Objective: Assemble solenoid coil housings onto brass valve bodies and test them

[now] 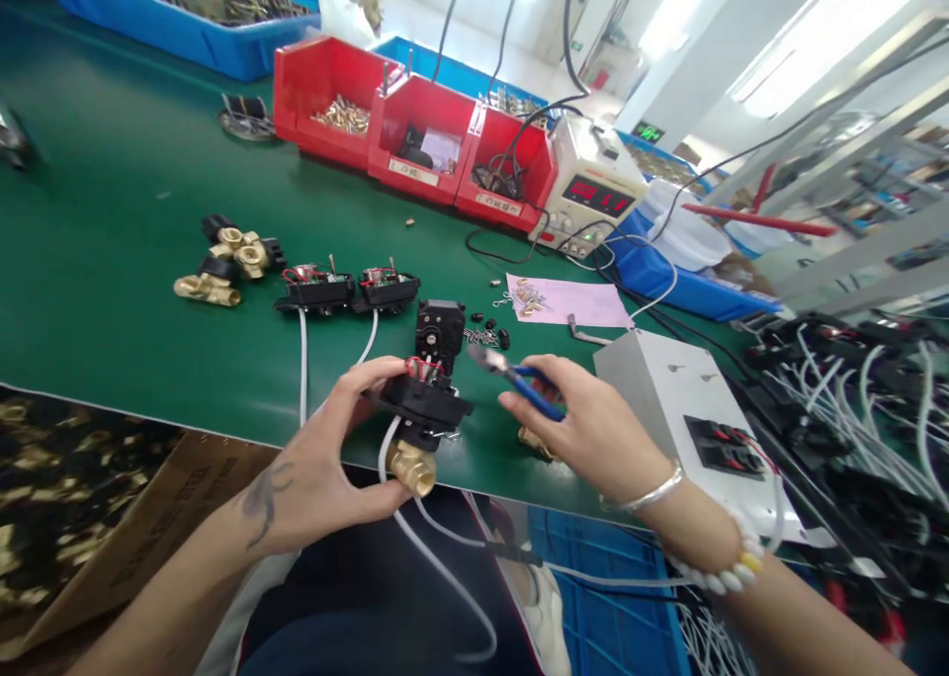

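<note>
My left hand [330, 464] grips a motorized valve [422, 399] at the table's near edge. Its black actuator housing is uppermost, with red wires showing on top and a brass body [413, 468] below. A white cable hangs from it past my lap. My right hand [593, 434] is closed around blue-handled pliers [540, 397], their metal jaws pointing left toward the valve but apart from it. Just behind the valve stands a black housing part [440, 328]. Small screws [481, 337] lie beside that part. A brass piece [534, 444] is partly hidden under my right hand.
Two open actuators [317, 291] with white cables and several brass valves [244, 253] lie to the left. Red bins [422, 132] and a power supply [593, 182] line the back. A pink sheet [585, 303] bears small parts. A grey switch box [667, 389] stands right.
</note>
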A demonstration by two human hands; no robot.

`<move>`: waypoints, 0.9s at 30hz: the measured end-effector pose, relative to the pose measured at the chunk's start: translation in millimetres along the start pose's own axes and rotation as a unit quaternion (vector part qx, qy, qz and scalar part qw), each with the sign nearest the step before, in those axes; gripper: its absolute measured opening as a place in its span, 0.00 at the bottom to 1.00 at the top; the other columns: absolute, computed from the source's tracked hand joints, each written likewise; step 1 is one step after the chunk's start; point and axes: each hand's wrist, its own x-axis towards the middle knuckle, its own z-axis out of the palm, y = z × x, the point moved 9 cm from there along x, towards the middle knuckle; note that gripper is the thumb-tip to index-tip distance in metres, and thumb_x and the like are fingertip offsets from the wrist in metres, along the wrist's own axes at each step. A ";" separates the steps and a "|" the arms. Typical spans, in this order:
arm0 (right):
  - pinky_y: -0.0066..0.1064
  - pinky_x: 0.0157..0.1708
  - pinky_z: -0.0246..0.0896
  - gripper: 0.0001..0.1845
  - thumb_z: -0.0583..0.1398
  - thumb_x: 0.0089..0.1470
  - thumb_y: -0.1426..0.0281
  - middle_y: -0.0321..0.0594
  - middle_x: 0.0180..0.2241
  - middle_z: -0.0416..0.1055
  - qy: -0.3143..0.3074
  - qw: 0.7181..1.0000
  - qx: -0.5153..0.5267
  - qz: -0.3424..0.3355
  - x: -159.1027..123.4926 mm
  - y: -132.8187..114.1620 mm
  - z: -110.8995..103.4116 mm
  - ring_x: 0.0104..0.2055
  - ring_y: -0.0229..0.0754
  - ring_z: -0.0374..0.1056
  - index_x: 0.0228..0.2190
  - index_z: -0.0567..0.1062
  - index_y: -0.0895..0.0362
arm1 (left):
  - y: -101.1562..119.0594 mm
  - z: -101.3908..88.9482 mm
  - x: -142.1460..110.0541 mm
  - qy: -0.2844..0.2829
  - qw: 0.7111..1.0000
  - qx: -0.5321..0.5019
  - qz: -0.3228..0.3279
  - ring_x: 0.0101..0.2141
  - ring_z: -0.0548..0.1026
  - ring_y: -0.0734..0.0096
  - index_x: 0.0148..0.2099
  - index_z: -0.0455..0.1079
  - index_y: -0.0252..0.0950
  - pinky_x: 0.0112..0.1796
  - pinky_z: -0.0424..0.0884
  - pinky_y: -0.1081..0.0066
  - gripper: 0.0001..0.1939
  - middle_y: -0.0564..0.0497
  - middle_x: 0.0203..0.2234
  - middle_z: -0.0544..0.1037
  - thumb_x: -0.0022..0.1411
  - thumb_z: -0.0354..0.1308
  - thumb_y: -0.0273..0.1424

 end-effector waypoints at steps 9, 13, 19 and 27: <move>0.41 0.51 0.66 0.18 0.68 0.54 0.63 0.51 0.48 0.74 -0.045 0.988 0.008 -0.149 3.8 -34.6 16.8 0.51 0.52 0.69 0.43 0.76 0.62 | 8.4 0.5 -32.5 0.112 0.967 -0.200 -0.108 0.56 0.71 0.62 0.61 0.56 0.53 0.55 0.69 0.67 0.42 0.53 0.60 0.66 0.48 0.72 0.29; 0.26 0.29 0.62 0.28 0.49 0.65 0.50 0.37 0.26 0.72 0.085 0.963 0.171 -0.191 -30.7 -68.9 -20.0 0.28 0.36 0.69 0.29 0.73 0.59 | 17.6 18.0 -31.8 0.103 0.961 -0.232 -0.112 0.55 0.72 0.59 0.62 0.52 0.53 0.53 0.72 0.64 0.46 0.50 0.60 0.66 0.47 0.72 0.26; 0.27 0.25 0.54 0.26 0.49 0.70 0.60 0.34 0.21 0.70 0.155 0.968 0.134 -0.145 -54.4 -75.4 -28.8 0.23 0.34 0.65 0.25 0.72 0.58 | 25.7 32.0 -36.9 0.114 0.966 -0.206 -0.108 0.55 0.72 0.59 0.63 0.51 0.56 0.54 0.72 0.62 0.47 0.53 0.61 0.65 0.48 0.69 0.23; 0.30 0.29 0.56 0.16 0.53 0.67 0.72 0.37 0.22 0.68 0.202 0.917 0.125 -0.321 -67.3 -85.3 -39.2 0.25 0.37 0.59 0.27 0.71 0.60 | 6.3 34.2 -51.1 0.135 0.917 -0.314 -0.205 0.54 0.73 0.56 0.56 0.63 0.42 0.49 0.73 0.70 0.31 0.47 0.54 0.74 0.53 0.71 0.35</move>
